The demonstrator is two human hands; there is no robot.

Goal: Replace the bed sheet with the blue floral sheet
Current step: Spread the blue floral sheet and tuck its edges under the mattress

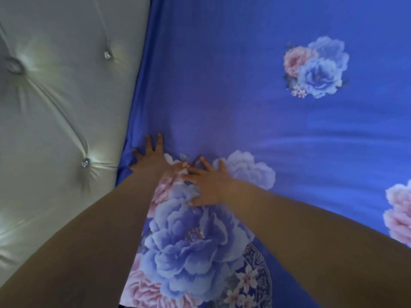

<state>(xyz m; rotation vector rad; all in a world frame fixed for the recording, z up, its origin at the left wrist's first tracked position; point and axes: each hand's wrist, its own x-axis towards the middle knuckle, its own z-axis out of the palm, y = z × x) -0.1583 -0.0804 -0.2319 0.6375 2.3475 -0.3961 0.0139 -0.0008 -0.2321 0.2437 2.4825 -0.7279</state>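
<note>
The blue floral sheet [255, 103] lies spread over the mattress, printed with large blue and pink peonies. Its left edge runs down along the headboard and is bunched a little beside my left hand. My left hand [151, 154] lies flat on the sheet right at that edge, fingers spread and straight. My right hand [206, 181] presses flat on the sheet just to the right of it, fingers spread, thumb on a blue flower. The two hands nearly touch. Faint ripples run across the sheet to the right.
A pale tufted headboard [55, 96] with shiny buttons fills the left side, standing right against the sheet's edge. The sheet covers everything else in view; the bed's other edges are out of frame.
</note>
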